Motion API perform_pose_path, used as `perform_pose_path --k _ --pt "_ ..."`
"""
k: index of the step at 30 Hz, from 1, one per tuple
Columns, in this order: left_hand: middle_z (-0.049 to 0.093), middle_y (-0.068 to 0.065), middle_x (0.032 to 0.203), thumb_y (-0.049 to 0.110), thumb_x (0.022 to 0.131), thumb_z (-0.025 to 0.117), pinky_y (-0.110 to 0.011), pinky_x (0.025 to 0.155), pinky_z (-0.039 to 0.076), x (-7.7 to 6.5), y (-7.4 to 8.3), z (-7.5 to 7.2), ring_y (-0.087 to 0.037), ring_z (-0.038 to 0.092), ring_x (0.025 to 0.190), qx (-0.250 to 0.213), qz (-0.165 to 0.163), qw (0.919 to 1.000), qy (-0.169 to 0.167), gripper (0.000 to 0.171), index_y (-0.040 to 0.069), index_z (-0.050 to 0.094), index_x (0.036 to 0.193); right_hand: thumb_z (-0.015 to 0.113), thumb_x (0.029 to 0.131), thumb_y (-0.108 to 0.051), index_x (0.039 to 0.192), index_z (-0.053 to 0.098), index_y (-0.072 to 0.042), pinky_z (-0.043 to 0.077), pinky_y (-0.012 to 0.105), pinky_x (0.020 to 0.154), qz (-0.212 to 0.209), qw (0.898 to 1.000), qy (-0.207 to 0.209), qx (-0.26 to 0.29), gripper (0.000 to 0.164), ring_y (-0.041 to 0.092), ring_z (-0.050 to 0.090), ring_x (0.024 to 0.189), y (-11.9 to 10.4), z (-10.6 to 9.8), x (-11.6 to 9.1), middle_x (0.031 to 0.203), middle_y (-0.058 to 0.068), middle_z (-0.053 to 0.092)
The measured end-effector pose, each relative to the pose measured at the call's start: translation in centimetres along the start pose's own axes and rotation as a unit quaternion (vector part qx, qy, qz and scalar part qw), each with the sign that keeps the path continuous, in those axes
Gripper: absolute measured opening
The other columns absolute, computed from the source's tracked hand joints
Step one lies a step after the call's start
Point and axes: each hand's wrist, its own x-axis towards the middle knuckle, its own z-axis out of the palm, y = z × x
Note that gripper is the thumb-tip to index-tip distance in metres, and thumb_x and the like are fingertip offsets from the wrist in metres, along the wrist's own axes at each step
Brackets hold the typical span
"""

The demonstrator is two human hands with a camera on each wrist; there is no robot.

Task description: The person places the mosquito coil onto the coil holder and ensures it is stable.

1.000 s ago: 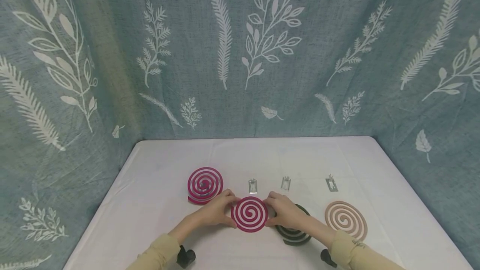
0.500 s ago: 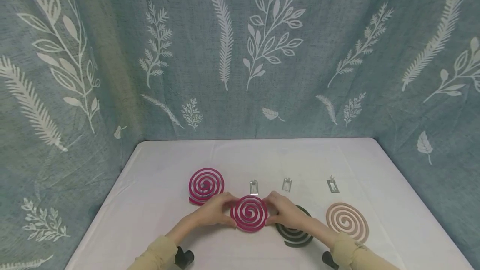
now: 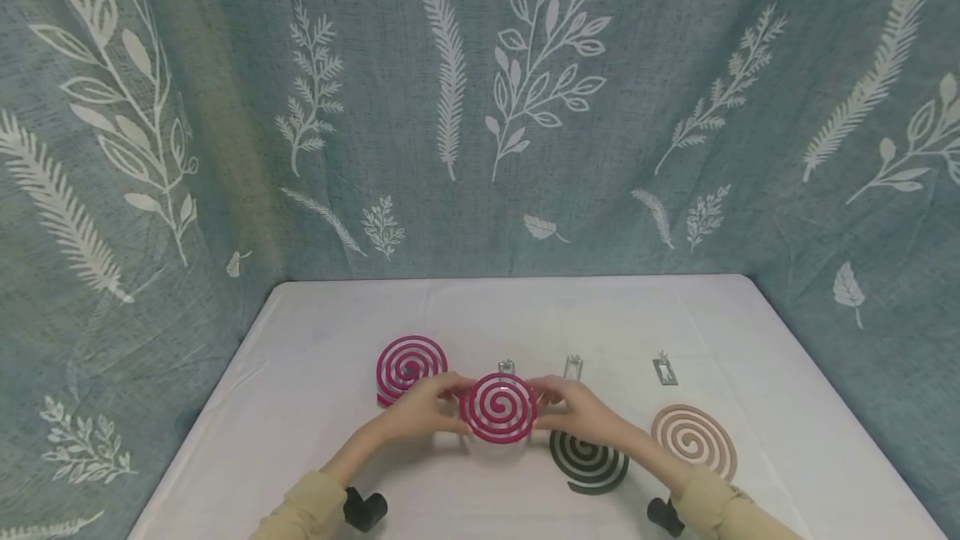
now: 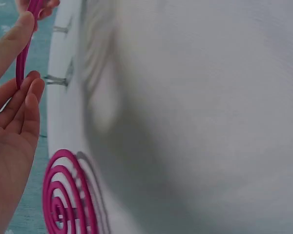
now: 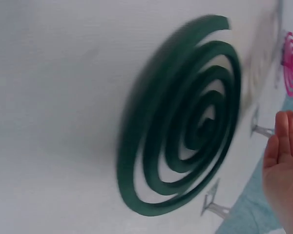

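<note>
Both hands hold a pink mosquito coil by its opposite sides, lifted off the white table. My left hand pinches its left edge between thumb and fingers; my right hand grips the right edge. In the left wrist view the held coil appears nearly edge-on. A metal coil stand lies just beyond it, partly covered by the coil. A second stand is behind my right hand. Another pink coil sits at the left, with some metal showing at its centre.
A dark green coil lies below my right hand, and a tan coil farther right. A third metal stand is at the back right. Blue-green leaf-patterned cloth hangs behind and beside the table.
Both hands have raised the pink coil and moved it away from me, toward the stands. It now covers part of one stand, and more of the green coil shows.
</note>
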Motion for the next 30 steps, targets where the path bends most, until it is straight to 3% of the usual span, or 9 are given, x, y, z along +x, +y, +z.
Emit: perform_pose_path --k 6,11,14,18,23,30 --pt "0.066 -0.004 0.115 0.025 0.074 0.081 -0.041 0.092 0.051 0.1 1.1 -1.1 -0.014 0.059 0.102 -0.033 -0.004 0.9992 0.022 0.059 0.009 0.059 0.126 0.071 0.084 -0.026 0.135 0.050 -0.010 0.050 0.030 0.091 0.024 0.999 0.005 0.035 0.058 0.009 0.060 0.095 -0.9 -1.0 0.4 0.103 -0.002 0.066" --pt "0.066 -0.007 0.113 0.025 0.075 0.080 -0.034 0.079 0.052 0.2 1.6 -1.9 -0.012 0.059 0.097 -0.060 -0.010 0.9971 0.046 0.059 0.009 0.058 0.127 0.069 0.086 -0.024 0.138 0.048 -0.009 0.049 0.033 0.092 0.025 0.997 0.018 0.070 0.058 0.010 0.060 0.096 -1.9 -1.9 0.6 0.102 0.001 0.066" --pt "0.064 -0.009 0.119 0.025 0.076 0.080 -0.032 0.083 0.053 0.2 2.0 -2.3 -0.016 0.060 0.102 -0.080 -0.014 0.9951 0.057 0.061 0.008 0.056 0.129 0.068 0.087 -0.020 0.139 0.046 -0.008 0.050 0.027 0.089 0.021 0.994 0.026 0.101 0.058 0.009 0.059 0.095 -2.3 -2.3 0.7 0.103 0.004 0.066" --pt "0.060 -0.011 0.127 0.025 0.076 0.079 -0.043 0.094 0.051 0.3 2.7 -2.6 -0.023 0.059 0.112 -0.103 -0.007 0.9924 0.066 0.063 0.008 0.053 0.132 0.066 0.088 -0.017 0.140 0.045 -0.009 0.051 0.019 0.085 0.021 0.988 0.035 0.146 0.057 0.007 0.059 0.095 -2.7 -2.6 0.7 0.106 0.009 0.065" --pt "0.056 -0.014 0.131 0.020 0.078 0.077 -0.045 0.097 0.047 0.4 3.4 -2.9 -0.029 0.055 0.121 -0.135 0.012 0.9880 0.075 0.064 0.006 0.050 0.134 0.065 0.089 -0.017 0.142 0.043 -0.012 0.052 0.019 0.084 0.029 0.980 0.054 0.192 0.057 0.007 0.060 0.096 -3.2 -3.0 0.7 0.111 0.013 0.062" --pt "0.054 -0.013 0.134 0.015 0.079 0.077 -0.043 0.101 0.044 0.8 4.1 -3.1 -0.030 0.050 0.127 -0.163 0.010 0.9812 0.103 0.064 0.009 0.049 0.136 0.064 0.090 -0.016 0.140 0.046 -0.011 0.052 0.019 0.086 0.039 0.969 0.095 0.225 0.053 0.007 0.060 0.095 -4.2 -3.4 1.2 0.112 0.016 0.061"
